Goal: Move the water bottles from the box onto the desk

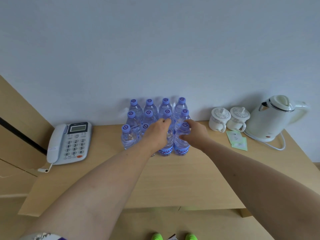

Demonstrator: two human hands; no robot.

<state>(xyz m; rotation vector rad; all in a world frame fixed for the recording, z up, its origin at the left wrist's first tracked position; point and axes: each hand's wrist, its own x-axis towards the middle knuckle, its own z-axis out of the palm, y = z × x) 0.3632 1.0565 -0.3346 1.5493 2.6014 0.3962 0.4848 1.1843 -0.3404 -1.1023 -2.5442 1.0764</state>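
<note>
Green shoes (174,236) show at bottom edge. Phone (69,142) sits near desk (173,179) left edge. Bottles (152,122) stand in rows at the back edge, centre; no box in view. Left hand (157,134) curls round a front-row bottle; right hand (194,134) grips the neighbouring bottle (181,146) at its shoulder. Full, so likely heavy; thin plastic yields, so hold below the cap. Cups (228,119) and kettle (273,116) stand toward the back right corner.
</note>
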